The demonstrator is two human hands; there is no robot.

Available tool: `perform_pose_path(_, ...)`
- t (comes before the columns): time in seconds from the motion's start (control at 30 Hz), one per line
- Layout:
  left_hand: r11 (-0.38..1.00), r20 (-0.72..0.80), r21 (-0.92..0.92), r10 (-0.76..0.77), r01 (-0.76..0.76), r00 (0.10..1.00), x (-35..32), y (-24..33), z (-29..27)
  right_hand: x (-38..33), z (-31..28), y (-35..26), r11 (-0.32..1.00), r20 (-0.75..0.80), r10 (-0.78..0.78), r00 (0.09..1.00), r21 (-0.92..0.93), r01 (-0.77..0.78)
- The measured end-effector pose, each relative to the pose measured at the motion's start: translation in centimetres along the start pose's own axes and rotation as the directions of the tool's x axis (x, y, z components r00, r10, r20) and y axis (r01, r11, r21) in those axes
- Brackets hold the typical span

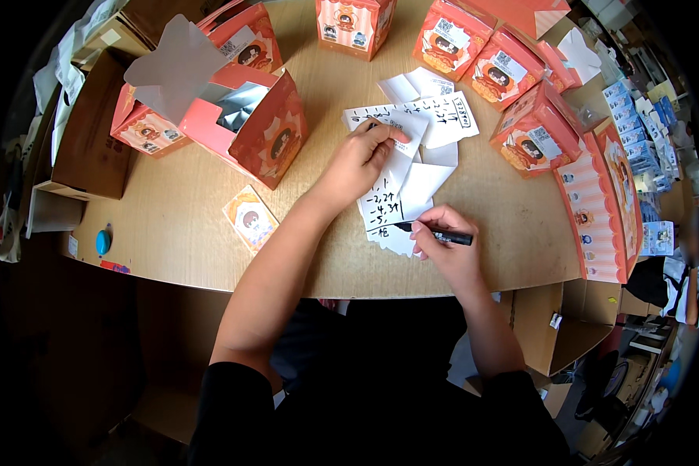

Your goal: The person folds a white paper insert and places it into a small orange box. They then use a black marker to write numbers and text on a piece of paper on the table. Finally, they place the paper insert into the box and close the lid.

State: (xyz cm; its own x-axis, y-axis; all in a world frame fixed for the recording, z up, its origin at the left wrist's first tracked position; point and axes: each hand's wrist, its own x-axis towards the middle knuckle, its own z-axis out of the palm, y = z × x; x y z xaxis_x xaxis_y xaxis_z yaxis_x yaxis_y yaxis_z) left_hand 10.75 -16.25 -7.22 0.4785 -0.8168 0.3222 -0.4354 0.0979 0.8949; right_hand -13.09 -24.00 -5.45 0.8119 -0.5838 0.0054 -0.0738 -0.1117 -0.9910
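Observation:
Several white paper sheets (440, 167) with handwritten black notes lie overlapped at the middle of the table. My left hand (361, 159) is closed on a paper slip (406, 136), its fingers pinching near the slip's upper part. In my right hand (450, 245) is a black marker (450, 235), held like a pen. Its tip points left and rests at or just above the lowest written lines; contact cannot be made out. To the left of my left forearm lies a small illustrated card (250, 219).
An open red gift box (276, 144) with a silvery packet inside stands left. More red printed boxes (536, 140) stand right and far. A flattened printed carton (596, 210) leans at the right edge. A brown cardboard box (89, 132) and a blue round item (102, 242) are far left.

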Motion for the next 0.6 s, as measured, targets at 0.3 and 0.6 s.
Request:
perform_pose_path(0.3, 0.999, -0.003, 0.025, 0.044, -0.044, 0.999, 0.0, -0.6, 0.1, 0.1, 0.3, -0.2, 0.999, 0.046, -0.008, 0.999, -0.052, 0.01)
perform_pose_path(0.6, 0.992, 0.078, 0.111, -0.062, 0.053, 0.995, -0.6, 1.1, -0.3, 0.0, 0.3, -0.2, 0.996, 0.044, -0.028, 0.999, -0.079, 0.031)
